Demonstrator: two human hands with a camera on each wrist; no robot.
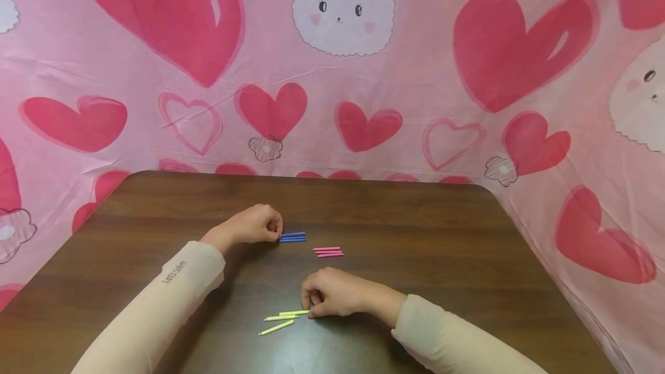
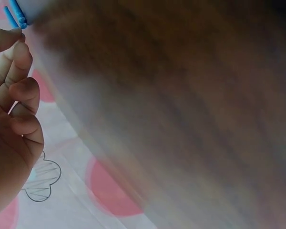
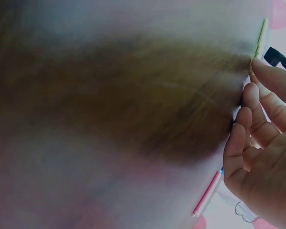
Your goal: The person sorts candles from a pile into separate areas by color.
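Note:
Three thin blue sticks (image 1: pixel 293 238), like small candles, lie side by side on the brown table (image 1: pixel 415 224). My left hand (image 1: pixel 253 225) has its thumb and fingertip together at their left end, pinching the end of a blue stick (image 2: pixel 16 12). Three thin yellow sticks (image 1: pixel 277 328) lie loosely in front, one at a slant. Between thumb and forefinger, my right hand (image 1: pixel 343 293) pinches the right end of the rearmost yellow stick (image 3: pixel 261 38). Behind the right hand, three pink sticks (image 1: pixel 328 252) are laid in a row.
A pink cloth (image 1: pixel 332 74) printed with hearts and rabbits hangs behind the table and along its sides. In the right wrist view, a dark object (image 3: pixel 277 58) shows past the thumb; its kind is unclear.

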